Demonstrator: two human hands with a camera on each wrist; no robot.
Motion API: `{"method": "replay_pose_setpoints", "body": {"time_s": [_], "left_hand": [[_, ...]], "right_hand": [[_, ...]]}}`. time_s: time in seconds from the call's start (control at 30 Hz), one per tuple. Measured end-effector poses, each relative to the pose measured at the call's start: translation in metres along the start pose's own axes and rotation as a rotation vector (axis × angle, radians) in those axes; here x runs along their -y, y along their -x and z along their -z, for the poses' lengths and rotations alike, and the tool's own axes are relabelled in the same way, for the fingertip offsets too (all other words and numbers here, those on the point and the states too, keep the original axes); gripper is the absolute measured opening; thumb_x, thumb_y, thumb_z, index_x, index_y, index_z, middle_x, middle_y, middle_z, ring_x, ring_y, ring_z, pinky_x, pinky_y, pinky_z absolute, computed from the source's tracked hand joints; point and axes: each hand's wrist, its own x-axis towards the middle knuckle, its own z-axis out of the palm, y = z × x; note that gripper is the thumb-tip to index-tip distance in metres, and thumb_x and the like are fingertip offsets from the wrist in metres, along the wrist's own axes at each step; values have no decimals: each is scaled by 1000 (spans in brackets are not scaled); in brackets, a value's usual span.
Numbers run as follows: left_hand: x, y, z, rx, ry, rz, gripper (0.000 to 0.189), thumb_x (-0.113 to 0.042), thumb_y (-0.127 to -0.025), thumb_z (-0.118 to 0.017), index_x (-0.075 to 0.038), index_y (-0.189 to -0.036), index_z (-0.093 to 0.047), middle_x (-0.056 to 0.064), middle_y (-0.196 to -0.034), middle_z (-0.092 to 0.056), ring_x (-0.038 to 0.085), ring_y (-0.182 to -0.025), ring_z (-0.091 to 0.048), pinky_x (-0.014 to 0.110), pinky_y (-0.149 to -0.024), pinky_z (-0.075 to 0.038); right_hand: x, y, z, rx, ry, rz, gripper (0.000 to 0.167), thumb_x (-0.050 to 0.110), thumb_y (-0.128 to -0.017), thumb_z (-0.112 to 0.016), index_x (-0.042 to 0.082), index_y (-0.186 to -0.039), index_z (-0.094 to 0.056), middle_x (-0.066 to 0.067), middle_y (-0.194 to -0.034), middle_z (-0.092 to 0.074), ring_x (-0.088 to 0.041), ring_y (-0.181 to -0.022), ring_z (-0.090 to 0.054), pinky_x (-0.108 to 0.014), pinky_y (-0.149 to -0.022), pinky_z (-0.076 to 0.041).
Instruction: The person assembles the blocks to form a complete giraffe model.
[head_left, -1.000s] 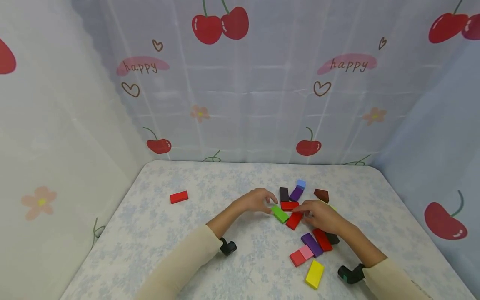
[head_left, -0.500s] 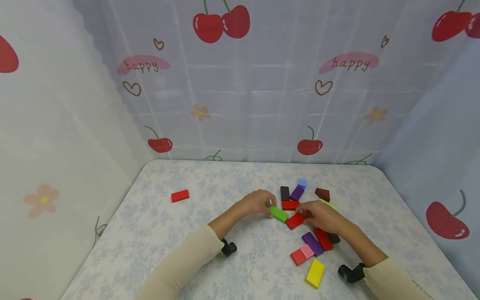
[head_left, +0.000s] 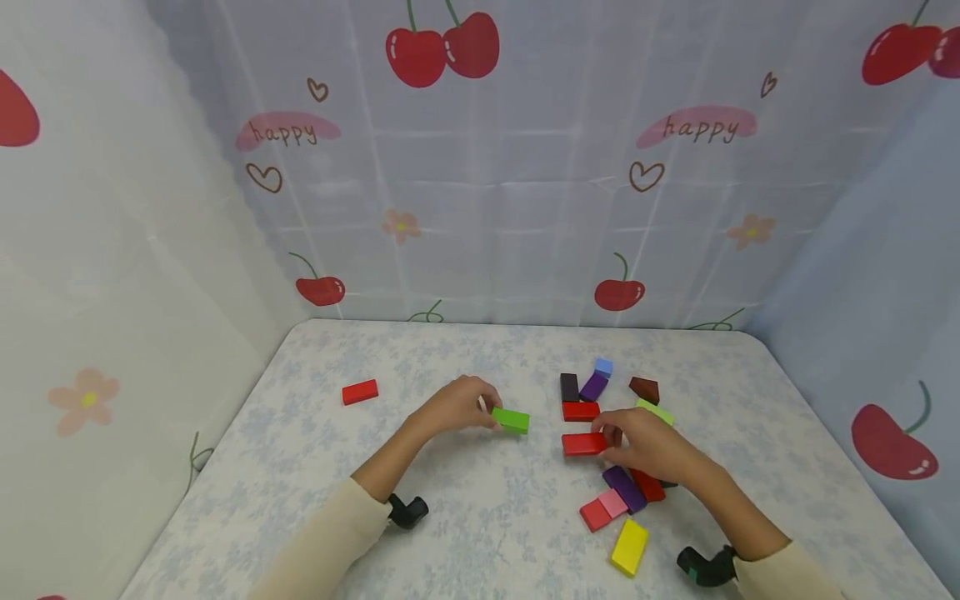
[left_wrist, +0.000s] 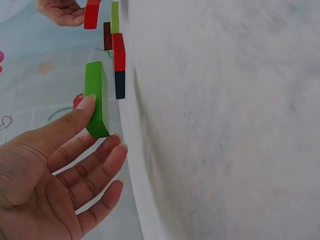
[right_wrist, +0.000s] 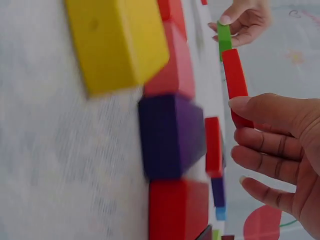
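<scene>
Between thumb and fingers my left hand [head_left: 459, 406] pinches a green rectangular block [head_left: 512, 421] by its left end, left of the group of blocks. In the left wrist view that green block [left_wrist: 97, 100] is raised off the table. My right hand [head_left: 651, 442] pinches a red rectangular block [head_left: 582, 444] by its right end. The right wrist view shows this red block [right_wrist: 236, 86] between thumb and fingertips, clear of the table. Just behind it lies another red block [head_left: 581, 412], touching a black block [head_left: 569, 387]. A lime block [head_left: 656, 411] is partly hidden by the right hand.
Nearer the front are a purple block [head_left: 625, 488], a pink block [head_left: 613, 502] and a yellow block [head_left: 629, 547]. A small blue block [head_left: 603, 367] and a brown block [head_left: 645, 389] lie farther back. One red block [head_left: 360, 392] sits alone at the left.
My left hand has moved left with the green block, away from the group. The red block in my right hand has been lifted and turned to lie sideways.
</scene>
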Motion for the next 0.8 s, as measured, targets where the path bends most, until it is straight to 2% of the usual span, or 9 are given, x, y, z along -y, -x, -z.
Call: {"method": "replay_pose_setpoints", "body": {"time_s": [0.03,0.17,0.3,0.4,0.63,0.8], "left_hand": [[3,7,3,-12,20,1,20,-20,-84,-85,-15,-102,-78,-6,-98,-72,12,-84,-65,31,-76,-53],[10,32,13,-48,48,29,20,-17,-83,-86,-14,-101,-77,-6,-94,-71,13,-81,-64,30,-72,-53],[12,53,17,-62,34,66,20,-17,-84,-85,-14,-102,-76,-8,-93,-70,11,-79,-63,30,-72,-53],[15,65,17,-62,28,79,20,-17,-84,-85,-14,-101,-76,-8,-92,-69,10,-78,-62,28,-72,-53],[22,82,12,-68,63,96,20,-15,-82,-87,-14,-97,-75,-7,-90,-68,10,-76,-63,26,-71,-53],[28,87,11,-82,69,85,20,-15,-81,-87,-13,-96,-75,-6,-90,-69,12,-76,-62,28,-70,-53]], "right_hand": [[4,1,1,-14,-4,14,32,14,-80,-87,13,-108,-70,12,-80,-61,-7,-74,-55,-20,-66,-52],[25,7,0,-54,-13,76,30,13,-80,-87,13,-105,-70,14,-79,-60,-8,-73,-56,-20,-64,-51],[46,11,-5,-63,-55,120,28,11,-81,-86,13,-104,-70,13,-78,-60,-9,-73,-56,-21,-63,-50],[61,11,-13,-51,-99,124,27,9,-82,-84,13,-104,-70,13,-78,-59,-8,-73,-55,-22,-63,-50],[94,3,-38,-42,-182,151,26,7,-82,-84,11,-104,-71,11,-78,-61,-5,-68,-54,-22,-59,-50],[106,-8,-56,-50,-198,162,26,4,-80,-85,8,-102,-71,8,-76,-61,-4,-64,-51,-22,-57,-48]]}}
